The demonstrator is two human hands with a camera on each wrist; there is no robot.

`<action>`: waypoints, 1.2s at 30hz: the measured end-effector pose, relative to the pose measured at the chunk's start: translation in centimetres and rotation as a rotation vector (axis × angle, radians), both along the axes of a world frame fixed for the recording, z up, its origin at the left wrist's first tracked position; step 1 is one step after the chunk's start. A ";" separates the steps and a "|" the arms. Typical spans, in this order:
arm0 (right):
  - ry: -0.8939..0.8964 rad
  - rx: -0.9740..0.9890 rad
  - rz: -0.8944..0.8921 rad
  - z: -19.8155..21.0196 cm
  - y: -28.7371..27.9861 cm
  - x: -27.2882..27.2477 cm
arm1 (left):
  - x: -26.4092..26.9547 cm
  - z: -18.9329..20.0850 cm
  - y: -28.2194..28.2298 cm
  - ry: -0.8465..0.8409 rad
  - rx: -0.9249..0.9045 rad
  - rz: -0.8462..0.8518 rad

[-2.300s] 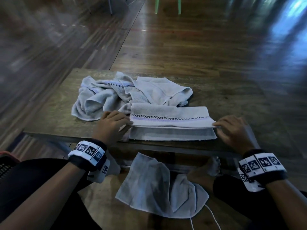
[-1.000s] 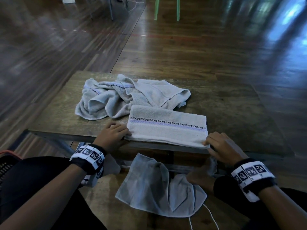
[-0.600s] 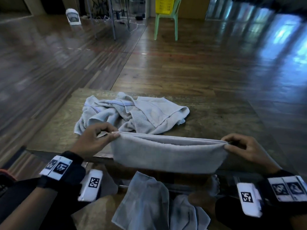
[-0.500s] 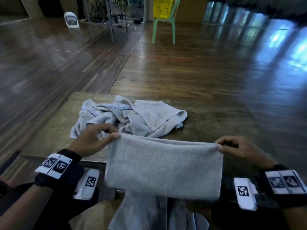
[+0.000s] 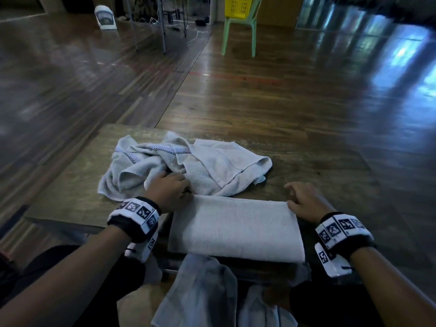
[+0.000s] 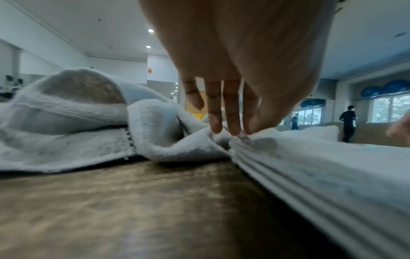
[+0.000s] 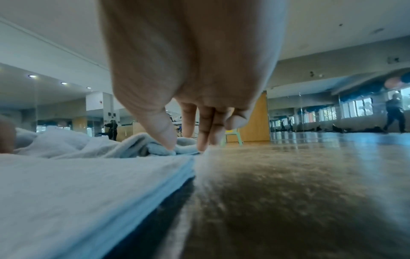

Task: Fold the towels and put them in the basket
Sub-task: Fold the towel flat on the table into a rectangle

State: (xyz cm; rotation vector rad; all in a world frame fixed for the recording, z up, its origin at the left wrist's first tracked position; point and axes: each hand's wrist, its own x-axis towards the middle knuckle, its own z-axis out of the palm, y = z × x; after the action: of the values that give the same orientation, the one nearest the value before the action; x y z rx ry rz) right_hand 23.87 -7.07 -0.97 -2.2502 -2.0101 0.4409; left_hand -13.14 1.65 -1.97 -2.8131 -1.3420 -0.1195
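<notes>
A folded grey towel lies flat at the near edge of the low wooden table. My left hand pinches its far left corner; in the left wrist view the fingertips dig into the bunched layers of the folded towel. My right hand pinches the far right corner, with the thumb on top of the folded towel and the fingers just past its edge. A crumpled pile of towels lies right behind, touching my left hand.
Another grey towel lies on the floor by my legs, below the table edge. A yellow basket sits on a green chair far across the wooden floor. Bare table top stretches to the right of the folded towel.
Both hands lifted the folded towel by its top corners, let it hang, then laid it down flat on the table's near edge, plain side up. My head tilted up.
</notes>
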 end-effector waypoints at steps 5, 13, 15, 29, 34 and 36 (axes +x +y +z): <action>-0.098 -0.004 0.203 -0.3 0.2 -3.7 | 3.1 -0.5 -1.1 -0.042 0.041 -0.157; -0.239 0.000 0.278 -1.1 1.5 -5.9 | 6.4 -0.6 -1.1 0.061 -0.027 -0.044; -0.216 0.004 0.275 -1.0 1.6 -5.9 | 6.4 -0.7 -0.9 0.049 -0.057 -0.026; -0.225 -0.011 0.109 -1.3 2.2 -5.4 | 6.4 -0.5 -1.2 0.068 -0.045 0.044; -0.225 -0.049 -0.009 -0.9 1.2 -2.9 | 4.4 -0.4 -1.2 0.036 -0.039 0.103; -0.246 -0.043 -0.061 -0.6 0.7 -1.8 | 3.2 -0.1 -1.1 0.056 -0.031 0.158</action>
State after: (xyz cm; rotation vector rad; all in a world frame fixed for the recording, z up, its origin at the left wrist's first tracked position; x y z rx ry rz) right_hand 22.09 -6.38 -1.59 -2.4928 -2.0500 0.2114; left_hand -9.92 0.53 -2.08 -2.6990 -1.5594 -0.0168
